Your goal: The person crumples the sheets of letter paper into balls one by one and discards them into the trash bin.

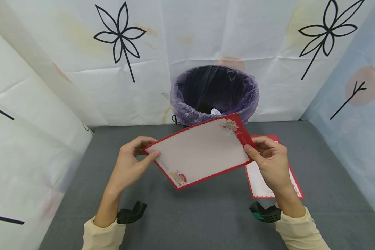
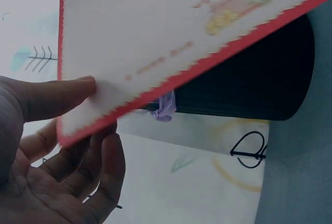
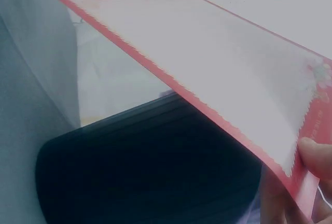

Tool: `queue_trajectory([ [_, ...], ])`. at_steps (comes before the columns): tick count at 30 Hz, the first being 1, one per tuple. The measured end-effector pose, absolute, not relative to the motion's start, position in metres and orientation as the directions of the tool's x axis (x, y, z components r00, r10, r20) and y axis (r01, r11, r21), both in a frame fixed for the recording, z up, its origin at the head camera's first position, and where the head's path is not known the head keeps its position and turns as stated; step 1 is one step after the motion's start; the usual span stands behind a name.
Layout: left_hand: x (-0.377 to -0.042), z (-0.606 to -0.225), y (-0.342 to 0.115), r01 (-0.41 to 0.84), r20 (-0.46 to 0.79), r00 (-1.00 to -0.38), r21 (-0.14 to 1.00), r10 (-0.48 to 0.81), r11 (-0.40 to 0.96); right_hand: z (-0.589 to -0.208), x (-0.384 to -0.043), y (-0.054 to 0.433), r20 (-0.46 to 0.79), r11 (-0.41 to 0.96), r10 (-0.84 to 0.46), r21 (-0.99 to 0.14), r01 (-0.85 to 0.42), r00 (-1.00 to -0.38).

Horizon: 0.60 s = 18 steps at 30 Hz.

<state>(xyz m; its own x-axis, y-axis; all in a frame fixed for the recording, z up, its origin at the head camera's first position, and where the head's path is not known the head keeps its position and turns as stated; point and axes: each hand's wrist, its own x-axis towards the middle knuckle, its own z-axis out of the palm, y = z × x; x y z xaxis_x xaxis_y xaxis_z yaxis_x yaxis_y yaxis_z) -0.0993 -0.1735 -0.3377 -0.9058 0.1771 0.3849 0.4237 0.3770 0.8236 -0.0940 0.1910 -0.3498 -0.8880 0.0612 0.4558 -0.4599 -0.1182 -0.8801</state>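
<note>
Both hands hold up a red-bordered sheet of letter paper (image 1: 200,152), tilted with its right end higher in the head view. Flowers decorate its upper right corner, and a small red and yellow drawing sits at the lower left. My left hand (image 1: 131,166) pinches the left corner, thumb on the front face and fingers behind, as the left wrist view also shows. At the right end, my right hand (image 1: 270,161) pinches the red border between thumb and fingers. A second red-bordered sheet (image 1: 260,180) lies on the table under the right hand, partly hidden by it.
A dark bin with a purple plastic liner (image 1: 181,107) stands at the back behind the raised sheet, with something white (image 1: 215,111) inside. Patterned white cloth (image 1: 81,100) hangs around the grey table (image 1: 200,222). Black devices (image 1: 132,212) are worn on both wrists.
</note>
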Motion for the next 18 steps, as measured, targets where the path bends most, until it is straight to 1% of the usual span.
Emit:
queue_trajectory([
  [5,-0.101,-0.342,-0.171,0.359,0.335,-0.929,0.920,0.160,0.158,-0.349,-0.093,0.197,0.429,-0.181,0.138,-0.875,-0.448,-0.893],
  [8,-0.100,-0.346,-0.165,0.303,0.289,-0.940,0.952,0.182,0.054,-0.349,-0.093,0.199,0.401,-0.217,0.168,-0.876,-0.430,-0.901],
  [14,-0.099,-0.351,-0.152,0.302,0.301,-0.927,0.953,0.224,-0.032,-0.350,-0.090,0.203,0.354,-0.280,0.195,-0.873,-0.398,-0.915],
  [18,-0.099,-0.351,-0.146,0.337,0.345,-0.914,0.938,0.211,-0.074,-0.349,-0.089,0.207,0.370,-0.290,0.170,-0.867,-0.405,-0.913],
])
